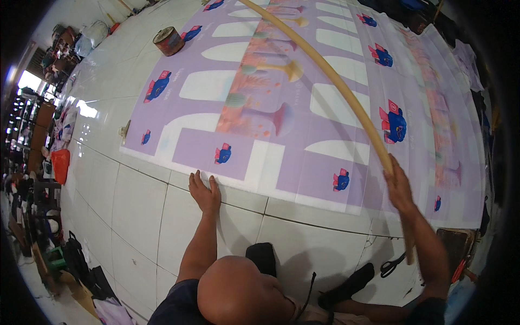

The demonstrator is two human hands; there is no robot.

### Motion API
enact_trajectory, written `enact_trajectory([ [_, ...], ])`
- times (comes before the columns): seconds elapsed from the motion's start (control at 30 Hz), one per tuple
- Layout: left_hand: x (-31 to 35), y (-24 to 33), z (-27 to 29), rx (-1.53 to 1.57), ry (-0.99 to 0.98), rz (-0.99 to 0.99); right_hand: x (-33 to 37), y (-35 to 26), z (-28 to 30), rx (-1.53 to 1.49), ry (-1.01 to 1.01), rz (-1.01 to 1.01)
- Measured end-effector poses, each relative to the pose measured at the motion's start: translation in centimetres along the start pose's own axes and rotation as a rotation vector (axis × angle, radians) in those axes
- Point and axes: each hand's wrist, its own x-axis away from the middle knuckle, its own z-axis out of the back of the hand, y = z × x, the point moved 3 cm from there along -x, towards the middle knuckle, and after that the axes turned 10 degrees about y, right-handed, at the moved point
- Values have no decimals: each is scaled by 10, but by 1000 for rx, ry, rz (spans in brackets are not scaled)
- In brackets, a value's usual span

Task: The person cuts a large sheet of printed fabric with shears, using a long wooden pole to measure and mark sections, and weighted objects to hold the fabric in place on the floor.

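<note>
A wide lilac printed sheet (262, 160), seemingly cloth, lies over the tiled floor, with white panels and blue-and-pink cartoon figures on it. At its near edge rests my left hand (206, 192), fingers spread and holding nothing. My right hand (400, 187) is wrapped round a long wooden stick (330, 73) towards its near end. Away from me, the stick slants up to the left over the sheet, casting a shadow on it. Its short near end passes beside my right forearm. Whether the stick touches the sheet, I cannot tell.
A rusty tin (168, 41) stands at the sheet's left edge, and a metal clip (124, 131) sits at its near left corner. Black-handled scissors (392, 265) lie by my right forearm. An orange-red bag (60, 166) and piled goods line the left side. My bare knee (238, 292) is in front.
</note>
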Motion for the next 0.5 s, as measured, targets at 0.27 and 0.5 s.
enact_trajectory([
  [0.27,2,11,5,-61,-49,-203,94,72,132,244,-68,74],
  [0.5,20,46,-13,-37,-227,-206,169,140,65,425,-262,16],
])
